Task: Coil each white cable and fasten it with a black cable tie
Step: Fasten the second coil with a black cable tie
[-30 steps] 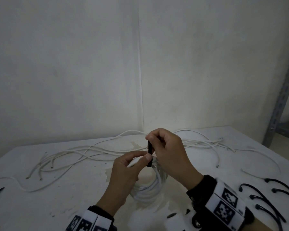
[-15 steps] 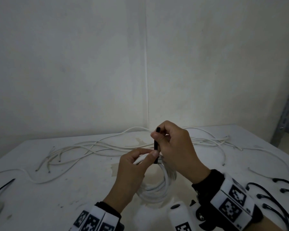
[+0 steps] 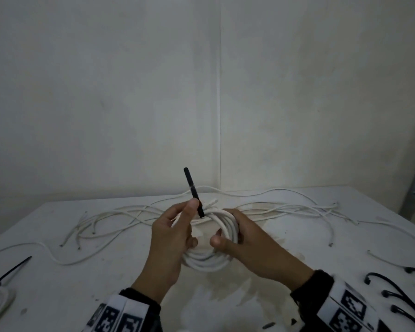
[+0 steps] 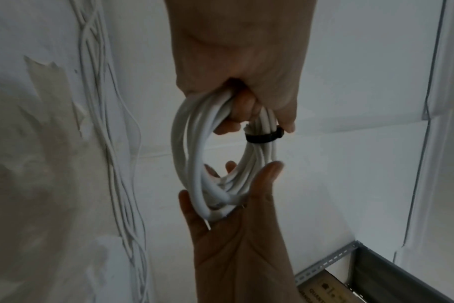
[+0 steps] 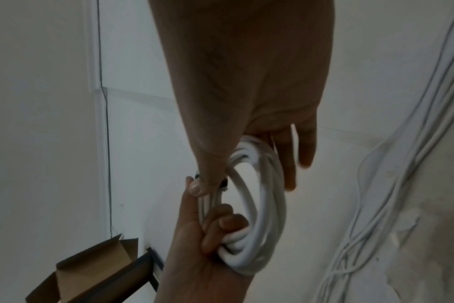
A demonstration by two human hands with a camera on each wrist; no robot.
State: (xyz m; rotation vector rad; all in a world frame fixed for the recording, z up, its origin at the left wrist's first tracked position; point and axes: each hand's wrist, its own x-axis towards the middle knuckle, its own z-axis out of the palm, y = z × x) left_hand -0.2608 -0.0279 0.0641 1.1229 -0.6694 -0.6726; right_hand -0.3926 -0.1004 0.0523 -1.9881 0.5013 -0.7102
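Head view, big picture first: what's on the tabletop (image 3: 82, 295)?

Loose white cables (image 3: 120, 212) sprawled from 9 o'clock across to 3 o'clock, well behind the hands. Dead centre, held just above the surface, is the coil (image 3: 209, 262).

And the hands?

Left hand (image 3: 170, 243) has its fingers curled round the coil's strands, thumb hard up beside the black cable tie (image 3: 192, 188). Right hand (image 3: 249, 248) is spread, fingers nearly straight, cradling the coil's far side, thumb poking through the middle.

The tie itself?

Left wrist view shows its band wrapped round the bundle, and its tail sticks up towards 12 o'clock.

So where could this go wrong?

I'd say the slack. If that band isn't cinched fully, the stiff loops could spring apart the moment the left hand lets go. The right hand only cups, so a turn might slide off its side. A hard yank on the tail could also drag the band along the strands.

Any containers?

One, in the right wrist view at 7 o'clock: a cardboard box (image 5: 91, 264), flaps open, contents hidden. Spare ties (image 3: 393, 291) lie loose at 4 o'clock on the tabletop, in nothing at all.
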